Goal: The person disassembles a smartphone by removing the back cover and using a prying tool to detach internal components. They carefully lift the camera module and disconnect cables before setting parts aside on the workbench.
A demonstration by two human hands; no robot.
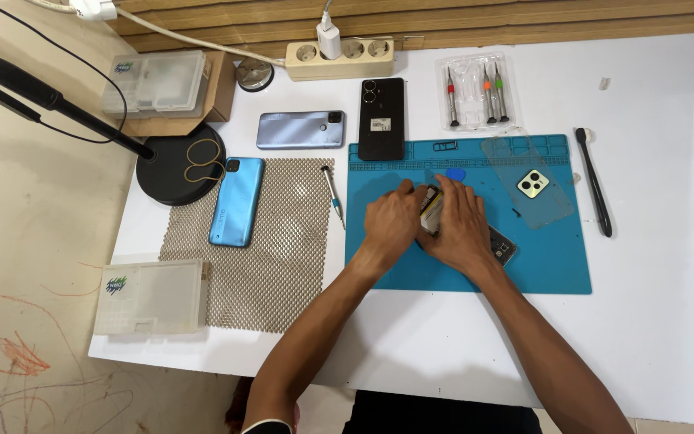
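**Opened phone worked on at centre of blue mat**

While both forearms are extended up from the bottom edge of the frame, the left hand [393, 223] and the right hand [458, 225] are seen meeting at the centre of the picture, over the blue work mat [556, 265]. Between them an opened phone [501, 245] is held down on the mat; its dark lower end is exposed to the right of the right wrist. A flat battery-like part [430, 209] is pinched between the curled fingers of both hands, tilted up from the phone body. Whether the part is free of the phone cannot be told.

Just above the fingertips a blue pick [456, 174] is noted on the mat. A clear back cover [528, 186] with its camera block is laid at the mat's upper right.

Above the mat's upper left corner a black phone [381, 118] is placed, with a grey-blue phone [300, 130] to its left. A bright blue phone [237, 201] is laid on the mesh pad [271, 265], left of centre. A small screwdriver [333, 195] is lying between pad and mat. A screwdriver pack [475, 98] is seen at upper centre-right.
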